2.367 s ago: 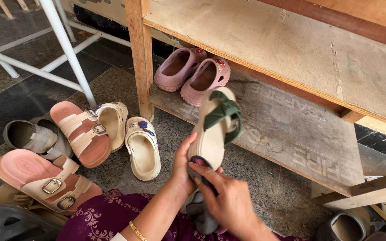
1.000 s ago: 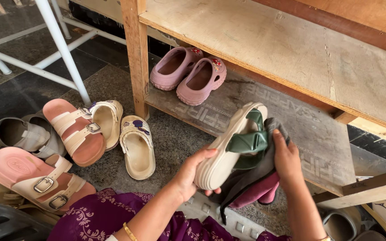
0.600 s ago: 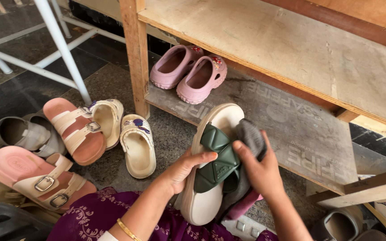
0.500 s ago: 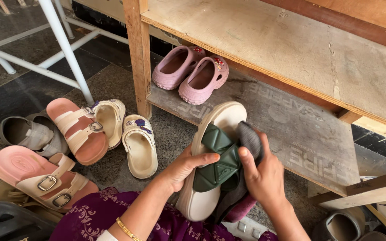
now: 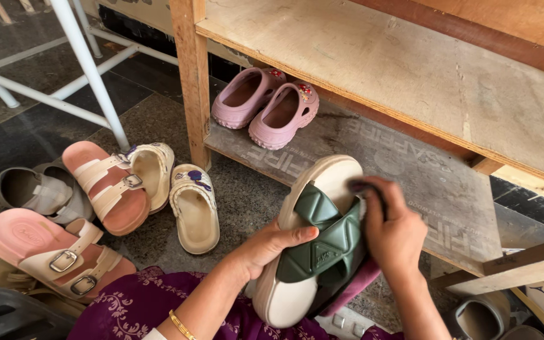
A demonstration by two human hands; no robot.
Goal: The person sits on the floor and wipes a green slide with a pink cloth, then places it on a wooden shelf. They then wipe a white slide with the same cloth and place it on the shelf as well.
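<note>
A speckled stone floor (image 5: 247,195) runs under a rough wooden rack (image 5: 194,82), seen from above. The left hand (image 5: 271,244) grips a cream sandal (image 5: 322,189) by its edge, thumb lying across the green crossed strap (image 5: 322,242). The right hand (image 5: 393,230) is closed around a dark cloth (image 5: 354,286), pressing it against the footbed just beyond the strap. The sandal sits between the two hands, above the person's purple-clad lap (image 5: 140,311). Its long axis runs from the heel near the lap up and away towards the rack, sole side down. The right hand is on the toe half, the left at the middle, so both touch it.

On the rack's lowest board (image 5: 410,182), a pair of pink clogs (image 5: 266,104) stands side by side, well apart from the hands; the shelf above (image 5: 373,69) holds nothing in view. To the left on the floor lie cream clogs (image 5: 193,204), pink buckled sandals (image 5: 105,186) and a grey shoe (image 5: 36,192) in a loose heap, near white metal legs (image 5: 92,75).
</note>
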